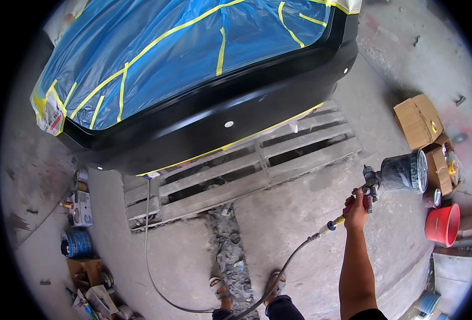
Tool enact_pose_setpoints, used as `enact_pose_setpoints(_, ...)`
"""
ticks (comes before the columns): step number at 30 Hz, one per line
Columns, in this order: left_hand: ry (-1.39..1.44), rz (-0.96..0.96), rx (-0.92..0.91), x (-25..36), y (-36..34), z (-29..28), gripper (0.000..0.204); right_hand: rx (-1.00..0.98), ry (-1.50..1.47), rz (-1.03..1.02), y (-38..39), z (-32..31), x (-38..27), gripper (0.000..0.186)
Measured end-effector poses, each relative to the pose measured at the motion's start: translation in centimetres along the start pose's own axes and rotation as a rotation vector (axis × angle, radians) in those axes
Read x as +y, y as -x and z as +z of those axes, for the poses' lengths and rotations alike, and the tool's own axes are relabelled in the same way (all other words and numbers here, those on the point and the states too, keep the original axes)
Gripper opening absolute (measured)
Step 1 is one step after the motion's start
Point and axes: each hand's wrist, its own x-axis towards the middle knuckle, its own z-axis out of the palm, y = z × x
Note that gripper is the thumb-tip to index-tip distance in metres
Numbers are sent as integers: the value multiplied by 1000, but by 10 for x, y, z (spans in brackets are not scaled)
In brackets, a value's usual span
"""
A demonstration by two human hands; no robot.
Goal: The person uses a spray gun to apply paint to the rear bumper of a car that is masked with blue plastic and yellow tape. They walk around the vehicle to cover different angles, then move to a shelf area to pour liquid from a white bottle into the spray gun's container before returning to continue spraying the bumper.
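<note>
My right hand (356, 209) grips a spray gun (371, 183) at the right, which has a large dark paint cup (405, 173) on it and an air hose (303, 246) trailing from the handle down past my feet. Ahead of me is a glossy black bumper-like panel (268, 109) on a body covered in blue plastic sheeting (172, 69) with yellow masking tape strips. It sits above a grey, dusty wooden pallet (209, 197). My left hand is out of view.
My sandalled feet (220, 288) straddle a rough broken strip (226, 242) in the concrete. Cardboard boxes (414, 120) and a red bucket (442, 224) stand at the right; a blue can (77, 244) and assorted containers line the left. A thinner hose (148, 234) runs from the pallet.
</note>
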Motion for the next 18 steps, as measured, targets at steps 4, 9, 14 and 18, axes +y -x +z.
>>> enact_pose_setpoints(4, 16, -12, 72, 19, -23, -13, 20, -120, 31, -14, 23, 14, -14, 28)
enact_pose_setpoints(9, -122, 122, 208, 15, -37, -32, 26, -696, 239, -115, 121, 20, 8, 15)
enact_pose_setpoints(14, -94, -315, -224, -35, -21, -19, 24, -818, 594, -467, 131, -16, 69, 22)
enact_pose_setpoints(18, 345, -333, -237, -76, 27, 20, 17, -535, 57, 20, 113, 24, -80, 20)
